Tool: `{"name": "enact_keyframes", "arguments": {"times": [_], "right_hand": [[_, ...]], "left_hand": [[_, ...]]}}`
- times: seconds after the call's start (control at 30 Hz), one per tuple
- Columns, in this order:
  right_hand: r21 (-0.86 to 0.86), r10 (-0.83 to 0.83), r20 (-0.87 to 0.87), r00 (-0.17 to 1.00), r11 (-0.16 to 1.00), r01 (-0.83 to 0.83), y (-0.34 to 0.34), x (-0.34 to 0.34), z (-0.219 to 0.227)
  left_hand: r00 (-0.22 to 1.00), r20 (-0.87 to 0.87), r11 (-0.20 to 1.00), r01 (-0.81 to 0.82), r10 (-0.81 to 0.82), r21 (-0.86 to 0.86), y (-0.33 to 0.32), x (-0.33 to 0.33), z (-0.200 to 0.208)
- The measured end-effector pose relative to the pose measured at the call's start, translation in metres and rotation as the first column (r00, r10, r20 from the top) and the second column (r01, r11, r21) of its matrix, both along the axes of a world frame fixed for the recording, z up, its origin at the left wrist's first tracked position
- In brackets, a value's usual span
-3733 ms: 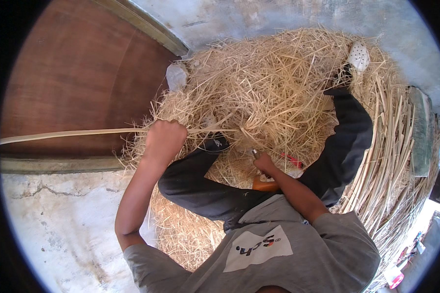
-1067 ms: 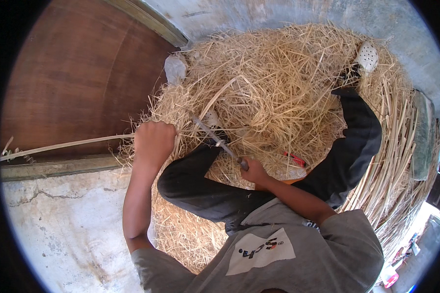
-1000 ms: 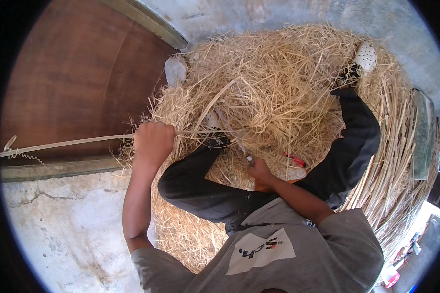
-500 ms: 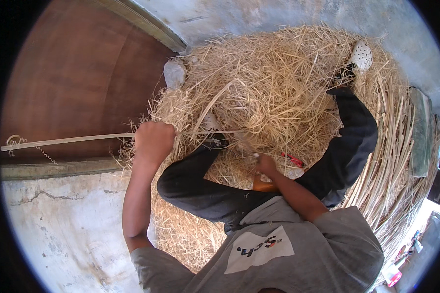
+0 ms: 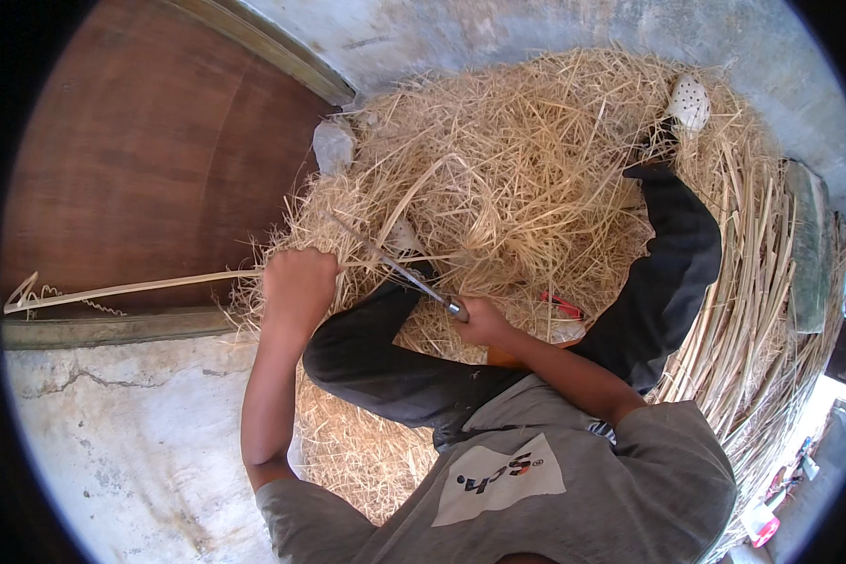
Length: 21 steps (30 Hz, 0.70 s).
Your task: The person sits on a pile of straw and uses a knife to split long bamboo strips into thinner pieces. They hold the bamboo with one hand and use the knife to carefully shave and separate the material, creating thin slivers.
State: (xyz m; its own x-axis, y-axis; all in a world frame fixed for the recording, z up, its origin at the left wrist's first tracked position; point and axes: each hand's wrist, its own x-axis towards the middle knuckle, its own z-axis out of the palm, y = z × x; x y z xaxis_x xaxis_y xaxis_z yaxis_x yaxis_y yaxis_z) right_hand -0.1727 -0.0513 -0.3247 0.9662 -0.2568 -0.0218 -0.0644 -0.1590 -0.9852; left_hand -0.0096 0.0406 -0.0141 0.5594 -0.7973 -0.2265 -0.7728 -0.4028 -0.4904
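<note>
My left hand [image 5: 299, 285] is closed in a fist around a long, pale strip that looks like bamboo [image 5: 160, 285]. The strip sticks out far to the left, with thin curls at its bent end, and a shorter part shows right of the fist. My right hand [image 5: 484, 322] grips a knife by its handle, just behind a shiny metal collar. The knife's long narrow blade [image 5: 395, 267] slants up and left, passing over the strip's short part beside my left hand. Whether blade and strip touch, I cannot tell.
Straw-like shavings [image 5: 536, 160] heap around my legs. Long pale strips [image 5: 724, 310] lie bundled at the right, beside a greenish slab [image 5: 808, 249]. A red object [image 5: 562, 305] lies near my right forearm. A brown door panel [image 5: 160, 141] and a cracked wall [image 5: 132, 423] stand left.
My right hand has moved left and slightly up, and the knife blade, blurred before, now angles up and left. The strip's far left end has shifted slightly; my left hand keeps its hold.
</note>
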Motion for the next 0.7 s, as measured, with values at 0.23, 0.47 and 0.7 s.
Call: {"name": "enact_keyframes", "arguments": {"times": [0.23,0.47,0.7], "right_hand": [[-0.016,-0.057,-0.37,0.927,0.998,0.055,-0.011,-0.015,-0.122],[-0.087,-0.081,-0.19,0.978,0.994,0.066,0.006,0.0,-0.072],[0.022,-0.054,-0.308,0.95,0.998,0.064,-0.005,-0.011,-0.083]], "left_hand": [[0.999,0.007,0.997,0.053,-0.054,0.061,0.008,0.001,-0.007],[0.999,-0.007,0.999,0.034,-0.034,-0.006,0.013,0.002,-0.007],[0.997,0.005,0.997,0.074,-0.074,-0.027,0.002,0.003,-0.005]]}}
